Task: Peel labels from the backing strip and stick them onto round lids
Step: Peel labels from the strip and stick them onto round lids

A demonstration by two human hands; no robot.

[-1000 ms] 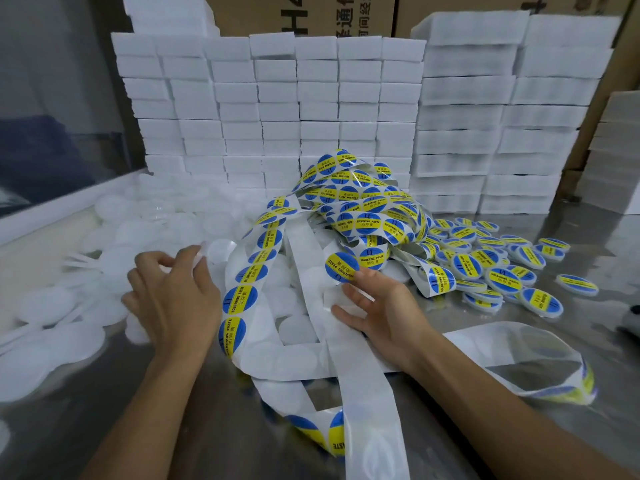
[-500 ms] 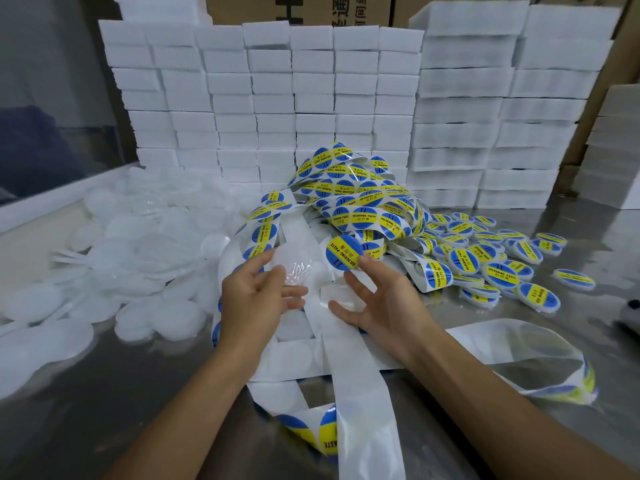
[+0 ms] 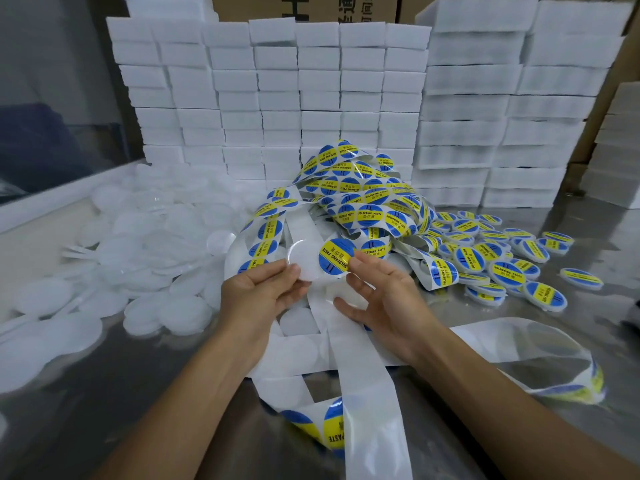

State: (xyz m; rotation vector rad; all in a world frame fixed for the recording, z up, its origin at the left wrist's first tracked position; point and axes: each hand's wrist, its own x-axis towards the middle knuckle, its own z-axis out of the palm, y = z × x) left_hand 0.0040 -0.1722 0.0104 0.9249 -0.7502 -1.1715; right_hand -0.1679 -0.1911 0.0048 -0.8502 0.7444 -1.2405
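My left hand (image 3: 258, 292) holds a clear round lid (image 3: 304, 259) by its lower edge, just above the table. My right hand (image 3: 377, 296) pinches a round blue-and-yellow label (image 3: 337, 255) at its right edge, with the label partly overlapping the lid's right side. A tangled white backing strip (image 3: 360, 344) runs under both hands, and a heap of it still carrying labels (image 3: 360, 199) lies behind. Plain clear lids (image 3: 152, 237) are piled at the left. Labelled lids (image 3: 502, 258) lie at the right.
Stacks of white boxes (image 3: 277, 98) form a wall across the back of the steel table (image 3: 121, 382). A loop of used backing strip (image 3: 540, 362) lies at the right front. Cardboard cartons (image 3: 339, 8) stand behind the boxes.
My left hand took a clear lid from the left pile and brought it to the middle. My right hand lifted the peeled label up against the lid.
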